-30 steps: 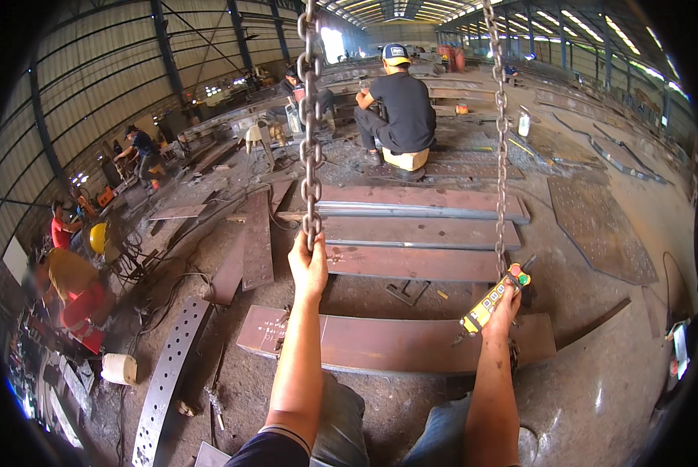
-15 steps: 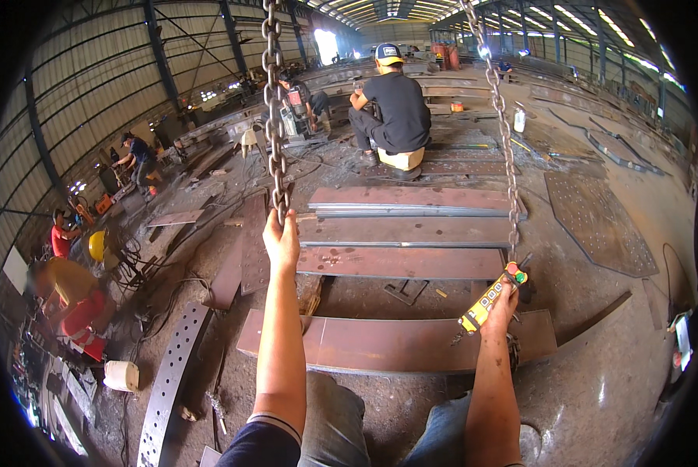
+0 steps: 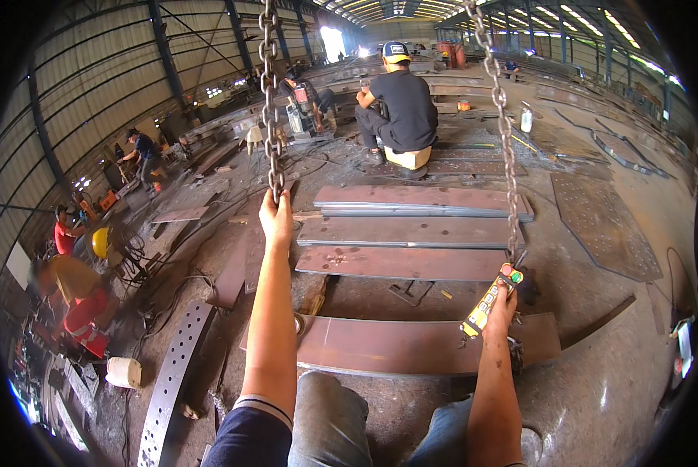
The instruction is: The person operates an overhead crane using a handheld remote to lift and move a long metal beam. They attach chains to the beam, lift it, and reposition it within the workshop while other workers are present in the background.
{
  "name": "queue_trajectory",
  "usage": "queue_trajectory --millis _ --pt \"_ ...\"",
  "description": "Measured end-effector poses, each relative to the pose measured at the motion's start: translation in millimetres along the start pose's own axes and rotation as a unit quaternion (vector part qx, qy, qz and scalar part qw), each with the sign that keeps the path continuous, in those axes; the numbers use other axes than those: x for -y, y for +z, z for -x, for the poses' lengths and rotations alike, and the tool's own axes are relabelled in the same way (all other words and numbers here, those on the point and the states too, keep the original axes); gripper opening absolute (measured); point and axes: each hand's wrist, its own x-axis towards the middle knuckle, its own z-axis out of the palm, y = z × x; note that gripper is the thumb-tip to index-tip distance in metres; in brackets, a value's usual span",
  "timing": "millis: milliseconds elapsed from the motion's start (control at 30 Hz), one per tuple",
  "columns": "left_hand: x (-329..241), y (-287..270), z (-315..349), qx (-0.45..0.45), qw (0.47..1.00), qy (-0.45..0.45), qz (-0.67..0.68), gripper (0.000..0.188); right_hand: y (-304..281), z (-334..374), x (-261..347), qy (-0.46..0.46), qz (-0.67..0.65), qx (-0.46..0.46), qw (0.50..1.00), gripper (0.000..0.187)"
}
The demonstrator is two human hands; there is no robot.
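My left hand (image 3: pixel 277 222) is raised, its fingers closed round the lower visible end of a hanging steel chain (image 3: pixel 269 101). In my right hand (image 3: pixel 500 313) is a yellow crane remote control (image 3: pixel 483 308) with a red and a green button at its top. The second chain (image 3: pixel 506 148) hangs just beyond the remote, and its lower part is partly hidden by my right hand. Dark chain links (image 3: pixel 515 352) lie against the right part of the nearest long steel plate (image 3: pixel 411 342), in front of my knees. A small round metal part (image 3: pixel 300 324) shows beside my left forearm.
Several flat steel plates (image 3: pixel 411 230) lie in rows beyond. A perforated strip (image 3: pixel 174 381) lies left, near a white jerrycan (image 3: pixel 123 372). A drilled plate (image 3: pixel 604 226) lies right. One co-worker (image 3: pixel 402 109) sits ahead; others work at left, one nearby (image 3: pixel 72 300). Cables cross the floor.
My left hand has risen slightly and shifted left with the chain. The small round metal part has come into sight beside my forearm. My right hand still holds the remote, hardly moved.
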Motion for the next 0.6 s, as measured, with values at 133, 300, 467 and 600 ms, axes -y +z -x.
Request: queue_trajectory --millis 133,300,467,600 --pt "2.8 -1.7 -1.6 -0.017 1.0 0.014 -0.02 0.012 8.3 4.5 -0.5 -0.042 0.03 -0.004 0.999 0.03" --pt "-0.1 -10.8 -3.6 -0.035 0.999 0.031 -0.02 0.018 11.6 7.7 2.9 -0.07 0.027 0.022 0.997 0.037" --pt "-7.2 -21.9 -13.6 -0.047 0.997 0.042 -0.041 0.019 10.4 6.8 3.6 -0.059 0.028 0.04 0.997 0.041" --pt "-15.0 -31.4 -14.8 -0.049 0.997 0.042 -0.033 0.019 7.1 11.5 1.2 -0.072 0.007 0.06 0.996 0.045"
